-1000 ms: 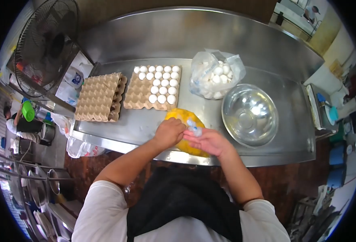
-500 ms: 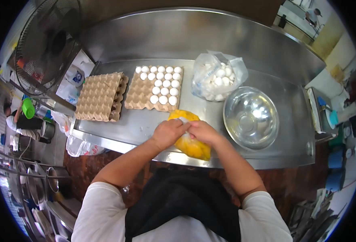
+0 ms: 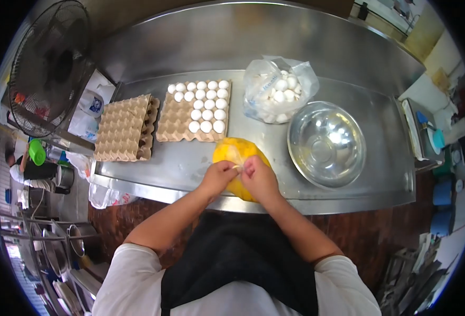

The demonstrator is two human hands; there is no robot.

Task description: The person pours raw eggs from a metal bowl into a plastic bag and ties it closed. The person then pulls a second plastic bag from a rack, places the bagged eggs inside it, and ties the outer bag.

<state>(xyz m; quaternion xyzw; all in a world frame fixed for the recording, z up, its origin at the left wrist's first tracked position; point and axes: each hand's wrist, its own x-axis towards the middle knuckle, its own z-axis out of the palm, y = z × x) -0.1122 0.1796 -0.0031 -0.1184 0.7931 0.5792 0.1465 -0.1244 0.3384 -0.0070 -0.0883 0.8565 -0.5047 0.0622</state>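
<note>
A clear plastic bag with bright yellow contents (image 3: pixel 247 149) lies near the front edge of the steel table (image 3: pixel 185 174). My left hand (image 3: pixel 219 178) pinches the gathered top of this bag from the left. On the other side, my right hand (image 3: pixel 258 176) pinches the same gathered plastic, its fingers close to the left ones. What the yellow contents are, I cannot make out. Just beyond the bag sits a cardboard egg tray (image 3: pixel 177 113), partly filled with white eggs (image 3: pixel 207 114). To the right of my hands is a wide steel bowl (image 3: pixel 324 150).
Stacked egg trays (image 3: pixel 121 129) stand at the left end of the table. A plastic bag of eggshells (image 3: pixel 280 95) rests behind the bowl. A large fan (image 3: pixel 48 66) is at upper left. Another person (image 3: pixel 30 168) works at far left, beside a green container (image 3: pixel 37 152).
My hands have moved slightly apart and shifted a little left on the bag's gathered top. More of the yellow contents shows above them. The view has shifted slightly.
</note>
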